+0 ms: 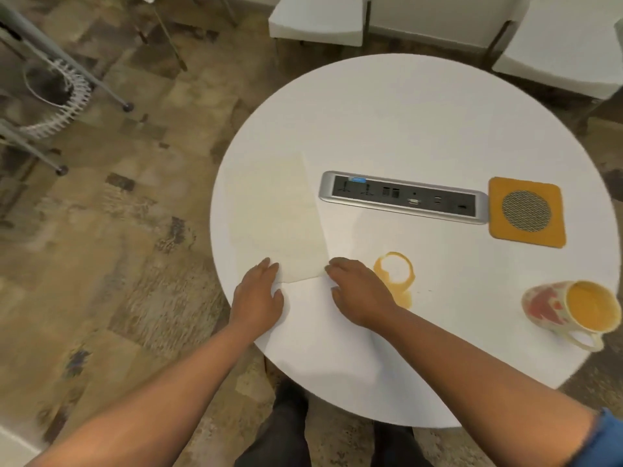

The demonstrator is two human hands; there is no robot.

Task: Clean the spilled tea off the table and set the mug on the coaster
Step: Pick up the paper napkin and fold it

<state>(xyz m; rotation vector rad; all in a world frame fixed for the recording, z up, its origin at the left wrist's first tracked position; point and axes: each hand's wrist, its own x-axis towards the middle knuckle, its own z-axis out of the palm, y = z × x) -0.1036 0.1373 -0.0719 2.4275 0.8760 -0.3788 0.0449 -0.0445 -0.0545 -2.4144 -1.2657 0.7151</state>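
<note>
Left grip point(258, 293) flat, fingers straight, pressing on the near edge of a pale cloth point(276, 210) spread over the left part of the round white bench point(421, 123). Right grip point(359, 291) just beside it, fingers relaxed and laid on the cloth's near right corner, holding nothing. Immediately right of that grip, an orange ring of spilled tea point(394, 274) with a small puddle at its near side, wet on the bench. Farther back, a silver power strip point(403, 197) set into the bench middle. Right of the strip, touching its end, an orange square coaster point(526, 212) with a grey mesh circle. Near the right rim, well apart from the coaster, a patterned mug point(569, 310) lying tipped, mouth facing up and right, handle toward the near edge.
</note>
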